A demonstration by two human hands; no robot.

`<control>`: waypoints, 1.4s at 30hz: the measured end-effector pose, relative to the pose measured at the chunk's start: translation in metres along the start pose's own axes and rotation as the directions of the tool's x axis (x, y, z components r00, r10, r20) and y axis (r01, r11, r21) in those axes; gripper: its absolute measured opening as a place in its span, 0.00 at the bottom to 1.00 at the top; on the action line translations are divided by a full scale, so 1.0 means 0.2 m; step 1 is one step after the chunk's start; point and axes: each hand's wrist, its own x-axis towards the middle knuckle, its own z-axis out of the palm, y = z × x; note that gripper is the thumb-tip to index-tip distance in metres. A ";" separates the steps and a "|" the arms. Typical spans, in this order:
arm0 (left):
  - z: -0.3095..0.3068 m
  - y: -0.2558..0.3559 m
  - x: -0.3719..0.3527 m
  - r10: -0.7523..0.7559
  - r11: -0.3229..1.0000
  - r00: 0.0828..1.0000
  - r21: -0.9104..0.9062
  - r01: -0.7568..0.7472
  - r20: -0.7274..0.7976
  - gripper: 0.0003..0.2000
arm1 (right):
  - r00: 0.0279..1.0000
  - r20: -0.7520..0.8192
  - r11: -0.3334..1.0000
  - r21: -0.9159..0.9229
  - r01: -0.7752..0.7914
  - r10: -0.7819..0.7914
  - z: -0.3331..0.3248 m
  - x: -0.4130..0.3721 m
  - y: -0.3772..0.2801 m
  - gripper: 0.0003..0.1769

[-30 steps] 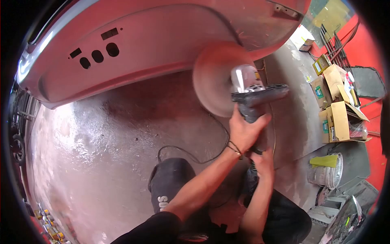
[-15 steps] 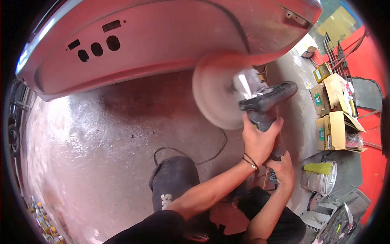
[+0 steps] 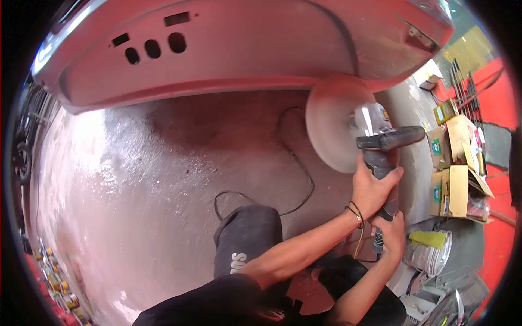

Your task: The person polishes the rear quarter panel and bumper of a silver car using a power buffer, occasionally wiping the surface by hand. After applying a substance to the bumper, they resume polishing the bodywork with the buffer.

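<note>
A black and silver electric polisher is in both my hands. My left hand wraps its body just behind the D-shaped front handle. Farther back, my right hand closes round the rear end, where the cord comes out. The large round polishing pad is smeared by spinning, and its face is turned to the left. At its top, the pad overlaps the lower edge of a reddish car panel. This panel has several dark cut-outs on its left part.
A black cord loops over the wet-looking floor beside my knee. Cardboard boxes and a white bucket with a yellow-green cloth stand along the right. Bottles line the lower left.
The polisher and both hands now appear farther right in view. The panel also sits farther right and a little higher, and more of the cord shows. Both hands keep their hold.
</note>
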 end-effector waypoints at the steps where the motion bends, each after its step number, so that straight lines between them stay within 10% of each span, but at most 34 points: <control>1: 0.00 0.00 0.00 0.012 1.000 1.000 -0.016 -0.012 -0.013 0.34 | 1.000 -0.011 1.000 -0.015 0.011 -0.011 0.01 -0.01 0.00 0.13; 13: -0.60 0.40 -0.02 0.162 0.937 0.938 -0.250 -0.243 -0.305 0.28 | 0.915 0.350 0.883 -0.340 0.323 -0.200 0.58 -0.11 -0.46 0.20; 22: -0.92 0.68 0.08 0.271 0.855 0.959 -0.438 -0.279 -0.082 0.24 | 0.819 0.097 0.706 -0.456 0.542 -0.565 1.01 -0.27 -0.60 0.21; 42: -1.33 0.85 0.11 0.355 0.834 0.878 -0.316 -0.453 -0.322 0.23 | 0.806 0.381 0.629 -0.504 0.592 -0.453 1.41 -0.25 -0.72 0.27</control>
